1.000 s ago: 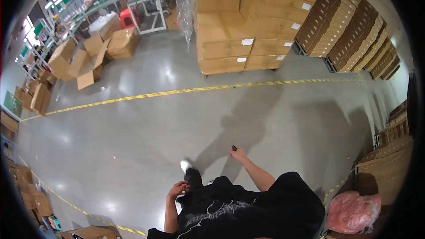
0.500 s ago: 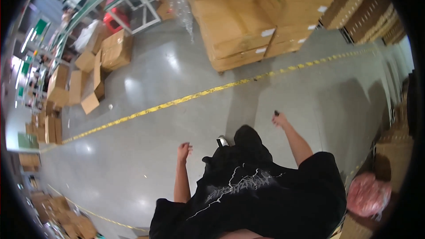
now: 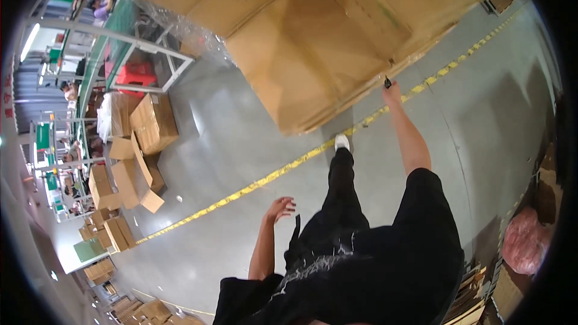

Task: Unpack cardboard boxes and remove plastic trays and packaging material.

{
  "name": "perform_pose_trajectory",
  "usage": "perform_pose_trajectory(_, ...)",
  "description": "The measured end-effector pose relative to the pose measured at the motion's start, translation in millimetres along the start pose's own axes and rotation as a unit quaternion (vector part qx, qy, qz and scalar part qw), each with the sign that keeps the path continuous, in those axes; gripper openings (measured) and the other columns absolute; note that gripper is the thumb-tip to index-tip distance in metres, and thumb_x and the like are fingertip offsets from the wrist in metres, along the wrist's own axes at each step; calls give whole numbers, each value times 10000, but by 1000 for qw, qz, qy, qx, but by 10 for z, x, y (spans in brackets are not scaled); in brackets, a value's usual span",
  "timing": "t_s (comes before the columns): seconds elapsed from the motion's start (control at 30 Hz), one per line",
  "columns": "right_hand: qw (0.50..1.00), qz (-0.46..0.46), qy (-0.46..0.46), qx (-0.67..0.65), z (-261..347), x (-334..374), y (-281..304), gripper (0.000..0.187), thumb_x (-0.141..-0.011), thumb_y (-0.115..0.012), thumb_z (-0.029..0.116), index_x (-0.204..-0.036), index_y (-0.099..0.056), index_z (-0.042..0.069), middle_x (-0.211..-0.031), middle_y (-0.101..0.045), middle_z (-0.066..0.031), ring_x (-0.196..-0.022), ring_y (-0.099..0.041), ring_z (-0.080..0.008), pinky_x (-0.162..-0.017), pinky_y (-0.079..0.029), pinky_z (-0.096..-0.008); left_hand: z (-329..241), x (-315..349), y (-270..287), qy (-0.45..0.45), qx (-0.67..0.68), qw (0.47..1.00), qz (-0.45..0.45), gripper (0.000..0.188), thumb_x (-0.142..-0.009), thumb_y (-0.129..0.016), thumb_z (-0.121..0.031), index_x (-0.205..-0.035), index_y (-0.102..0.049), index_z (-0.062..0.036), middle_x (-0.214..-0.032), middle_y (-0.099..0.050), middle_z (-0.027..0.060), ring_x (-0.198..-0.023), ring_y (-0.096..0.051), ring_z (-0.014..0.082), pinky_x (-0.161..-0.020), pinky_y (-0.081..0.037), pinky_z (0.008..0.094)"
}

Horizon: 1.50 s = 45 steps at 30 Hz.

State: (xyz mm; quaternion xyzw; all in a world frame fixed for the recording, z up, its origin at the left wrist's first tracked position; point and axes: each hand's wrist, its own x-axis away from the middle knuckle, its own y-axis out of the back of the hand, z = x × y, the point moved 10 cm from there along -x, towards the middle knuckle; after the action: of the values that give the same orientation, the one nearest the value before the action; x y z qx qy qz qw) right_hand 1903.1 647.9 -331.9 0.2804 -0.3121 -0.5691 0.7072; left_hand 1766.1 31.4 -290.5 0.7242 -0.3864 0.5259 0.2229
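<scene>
My right arm reaches ahead, and my right hand [image 3: 391, 92] is closed around a small black object [image 3: 387, 81] whose kind is too small to make out. That hand is right beside the lower edge of a big stack of brown cartons [image 3: 325, 54]; whether it touches the cardboard, I cannot tell. Lower and to the left, my left hand [image 3: 280, 209] hangs in the air with its fingers apart and nothing in it. My white shoe [image 3: 342, 142] is at the yellow floor line.
Yellow-and-black tape [image 3: 259, 183] crosses the grey floor. Opened cartons [image 3: 141, 174] and a red stool [image 3: 135, 75] stand at left by a metal-framed work line [image 3: 126, 36], with people beyond. A pink plastic-wrapped bundle [image 3: 525, 241] lies at right, near stacked cardboard [image 3: 466, 298].
I have come closer to the carton stack, which fills more of the upper view. My right hand has moved forward to its edge with the black object; my left hand remains low.
</scene>
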Motion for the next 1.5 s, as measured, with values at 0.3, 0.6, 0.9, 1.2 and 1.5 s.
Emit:
perform_pose_trajectory(0.3,947,-236,-40,-216,111,-662,-276,202,-752,-549,62,-927,-478,-8,-805,-529,-130,-730,-502,-267,-680,-416,-334,-1448,-319,411,-60,-47,991,-114,249,-858,-446,-200,-1058,-511,-66,-890,-600,42,-759,-573,137,-649,-444,272)
perform_pose_trajectory(0.6,968,-191,-127,-98,-253,-575,-231,226,-816,-549,212,-867,-517,-7,-743,-560,-173,-702,-533,-312,-649,-421,-369,-1558,-669,1294,-36,14,980,-198,338,-856,-463,-306,-1110,-487,-84,-942,-588,56,-840,-561,167,-632,-467,303)
perform_pose_trajectory(0.9,951,-245,-115,-148,92,-410,-84,189,-811,-546,166,-887,-527,-6,-764,-558,-134,-733,-515,-230,-680,-412,-315,-2908,-1210,1035,-145,-41,967,-206,552,-829,-563,-260,-1285,-284,-120,-1178,-455,72,-1006,-486,197,-719,-463,372)
perform_pose_trajectory(1.2,924,-252,-148,-249,-101,-354,-82,193,-839,-490,149,-954,-514,-5,-721,-518,-52,-679,-424,-140,-632,-380,-264,-2526,-1567,510,-123,-38,988,88,564,-879,-492,-264,-1335,-177,-158,-1256,-393,49,-1057,-452,164,-752,-434,320)
perform_pose_trajectory(1.5,917,-337,-124,-176,239,-15,-70,150,-860,-464,140,-822,-493,-2,-705,-515,-75,-692,-446,-132,-636,-392,-288,-2148,-1421,2379,-39,-28,997,-63,554,-858,-469,-367,-1319,-232,-173,-1275,-400,76,-1097,-445,238,-811,-422,450)
